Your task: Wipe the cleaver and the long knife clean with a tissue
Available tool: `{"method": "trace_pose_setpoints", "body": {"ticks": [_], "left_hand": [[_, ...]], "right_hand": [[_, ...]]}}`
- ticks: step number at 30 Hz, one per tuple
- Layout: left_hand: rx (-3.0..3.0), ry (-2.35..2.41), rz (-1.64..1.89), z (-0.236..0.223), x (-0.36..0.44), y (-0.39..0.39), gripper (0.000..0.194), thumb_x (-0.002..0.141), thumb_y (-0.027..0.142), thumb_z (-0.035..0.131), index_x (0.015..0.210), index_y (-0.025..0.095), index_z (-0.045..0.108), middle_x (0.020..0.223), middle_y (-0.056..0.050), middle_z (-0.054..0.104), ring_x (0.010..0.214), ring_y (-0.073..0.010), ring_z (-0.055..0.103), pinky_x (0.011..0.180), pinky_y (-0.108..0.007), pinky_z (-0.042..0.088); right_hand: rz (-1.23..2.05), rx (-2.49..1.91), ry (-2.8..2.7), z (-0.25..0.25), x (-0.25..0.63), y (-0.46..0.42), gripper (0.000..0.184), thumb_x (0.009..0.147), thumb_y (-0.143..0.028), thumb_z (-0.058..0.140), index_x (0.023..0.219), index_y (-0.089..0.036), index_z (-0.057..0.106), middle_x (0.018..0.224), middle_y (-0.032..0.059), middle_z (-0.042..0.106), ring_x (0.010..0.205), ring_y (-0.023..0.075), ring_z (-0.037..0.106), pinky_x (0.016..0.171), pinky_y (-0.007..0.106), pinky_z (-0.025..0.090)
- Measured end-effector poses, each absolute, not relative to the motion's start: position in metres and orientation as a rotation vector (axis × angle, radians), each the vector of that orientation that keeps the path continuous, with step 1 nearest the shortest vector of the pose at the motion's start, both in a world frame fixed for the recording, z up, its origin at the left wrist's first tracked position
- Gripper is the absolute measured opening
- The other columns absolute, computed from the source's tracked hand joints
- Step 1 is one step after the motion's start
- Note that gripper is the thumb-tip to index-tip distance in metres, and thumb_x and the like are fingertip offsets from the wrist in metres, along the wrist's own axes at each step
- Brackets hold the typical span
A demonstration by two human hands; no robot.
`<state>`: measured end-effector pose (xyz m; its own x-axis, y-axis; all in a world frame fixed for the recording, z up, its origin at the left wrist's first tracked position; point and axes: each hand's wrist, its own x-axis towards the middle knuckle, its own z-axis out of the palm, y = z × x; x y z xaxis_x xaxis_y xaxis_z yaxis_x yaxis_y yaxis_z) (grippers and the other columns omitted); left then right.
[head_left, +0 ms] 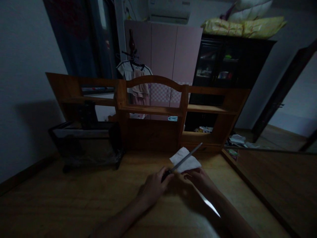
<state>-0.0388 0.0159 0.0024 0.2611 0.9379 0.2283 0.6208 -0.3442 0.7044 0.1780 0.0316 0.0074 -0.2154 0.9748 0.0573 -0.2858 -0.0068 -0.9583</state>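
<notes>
the left hand (154, 185) clasps a slim dark-handled metal tool (187, 159) above the surface (99, 195), likely so its tip (200, 144) points away; whether the right hand (201, 180) pinches the white paper (180, 154), one cannot tell.

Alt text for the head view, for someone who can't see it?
A person's left hand grips a long, thin grey tool by its dark handle; the right hand is by a white sheet. They are over a wooden table with a shelf unit, in dim light.

The place is a room in a home, shown by a wardrobe (162, 49), hanging clothes (140, 84), a curtain (71, 43) and an air conditioner (169, 10).
</notes>
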Motion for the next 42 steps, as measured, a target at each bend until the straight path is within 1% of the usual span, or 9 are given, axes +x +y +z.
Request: {"method": "trace_pose_setpoints", "body": {"ticks": [7, 11, 14, 17, 26, 30, 34, 38, 42], "left_hand": [[2.076, 1.418, 0.922, -0.002, -0.038, 0.017, 0.035, 0.093, 0.051, 0.044, 0.111, 0.026, 0.059, 0.097, -0.003, 0.069, 0.089, -0.0222, 0.064, 0.078, -0.028, 0.045], [2.086, 1.440, 0.898, 0.000, -0.039, 0.018, 0.036, 0.093, 0.052, 0.042, 0.110, 0.024, 0.059, 0.095, -0.004, 0.069, 0.088, -0.0225, 0.065, 0.078, -0.028, 0.045], [2.117, 1.485, 0.822, 0.005, -0.040, 0.015, 0.036, 0.093, 0.050, 0.043, 0.113, 0.023, 0.058, 0.097, -0.006, 0.069, 0.091, -0.0238, 0.064, 0.080, -0.029, 0.045], [2.149, 1.489, 0.774, 0.009, -0.040, 0.013, 0.035, 0.094, 0.048, 0.043, 0.114, 0.023, 0.057, 0.095, -0.007, 0.069, 0.091, -0.0241, 0.065, 0.080, -0.030, 0.045], [2.254, 1.467, 0.857, 0.001, -0.041, 0.016, 0.035, 0.095, 0.051, 0.041, 0.113, 0.025, 0.055, 0.096, -0.004, 0.069, 0.087, -0.0241, 0.065, 0.073, -0.029, 0.043], [2.318, 1.512, 0.819, -0.002, -0.042, 0.017, 0.038, 0.095, 0.052, 0.040, 0.114, 0.023, 0.054, 0.093, -0.006, 0.069, 0.084, -0.0255, 0.065, 0.071, -0.031, 0.043], [2.345, 1.520, 0.790, -0.001, -0.042, 0.017, 0.033, 0.095, 0.048, 0.041, 0.113, 0.023, 0.054, 0.092, -0.005, 0.069, 0.084, -0.0250, 0.066, 0.071, -0.030, 0.043], [2.380, 1.513, 0.728, 0.003, -0.042, 0.015, 0.030, 0.096, 0.044, 0.041, 0.113, 0.024, 0.053, 0.089, -0.004, 0.069, 0.079, -0.0243, 0.066, 0.068, -0.029, 0.042], [2.460, 1.534, 0.635, 0.002, -0.042, 0.014, 0.032, 0.095, 0.039, 0.044, 0.121, 0.024, 0.050, 0.093, -0.006, 0.069, 0.081, -0.0260, 0.065, 0.070, -0.031, 0.043]], "right_hand": [[1.324, -1.006, -1.307, 0.002, 0.184, 0.033, 0.018, 0.067, -0.016, 0.070, 0.085, -0.018, 0.071, 0.087, 0.0041, 0.069, 0.082, 0.0210, 0.060, 0.075, 0.029, 0.045], [1.244, -1.086, -1.323, 0.003, 0.184, 0.032, 0.014, 0.071, -0.026, 0.071, 0.081, -0.015, 0.070, 0.080, 0.0049, 0.068, 0.078, 0.0219, 0.059, 0.074, 0.031, 0.046], [1.292, -1.043, -1.331, 0.010, 0.181, 0.028, 0.018, 0.075, -0.031, 0.069, 0.084, -0.015, 0.070, 0.083, 0.0058, 0.069, 0.079, 0.0217, 0.060, 0.074, 0.030, 0.045], [1.324, -1.020, -1.318, 0.018, 0.179, 0.024, 0.019, 0.072, -0.031, 0.071, 0.084, -0.016, 0.070, 0.085, 0.0048, 0.069, 0.079, 0.0211, 0.060, 0.073, 0.029, 0.045], [1.315, -1.006, -1.345, 0.010, 0.182, 0.026, 0.024, 0.074, -0.035, 0.071, 0.088, -0.017, 0.071, 0.086, 0.0053, 0.069, 0.082, 0.0233, 0.060, 0.077, 0.032, 0.046], [1.292, -1.001, -1.340, 0.012, 0.179, 0.025, 0.017, 0.074, -0.031, 0.069, 0.081, -0.015, 0.070, 0.082, 0.0048, 0.068, 0.075, 0.0196, 0.058, 0.071, 0.029, 0.045], [1.356, -0.968, -1.292, 0.016, 0.177, 0.023, 0.010, 0.070, -0.024, 0.069, 0.076, -0.016, 0.068, 0.076, 0.0022, 0.066, 0.070, 0.0171, 0.055, 0.068, 0.026, 0.044], [1.399, -0.987, -1.229, 0.018, 0.175, 0.021, 0.008, 0.067, -0.023, 0.071, 0.068, -0.016, 0.067, 0.069, 0.0009, 0.064, 0.064, 0.0159, 0.055, 0.062, 0.025, 0.044], [1.468, -0.954, -1.187, 0.019, 0.171, 0.019, 0.021, 0.066, -0.024, 0.075, 0.086, -0.018, 0.070, 0.088, 0.0050, 0.069, 0.082, 0.0229, 0.062, 0.075, 0.031, 0.048]]}}
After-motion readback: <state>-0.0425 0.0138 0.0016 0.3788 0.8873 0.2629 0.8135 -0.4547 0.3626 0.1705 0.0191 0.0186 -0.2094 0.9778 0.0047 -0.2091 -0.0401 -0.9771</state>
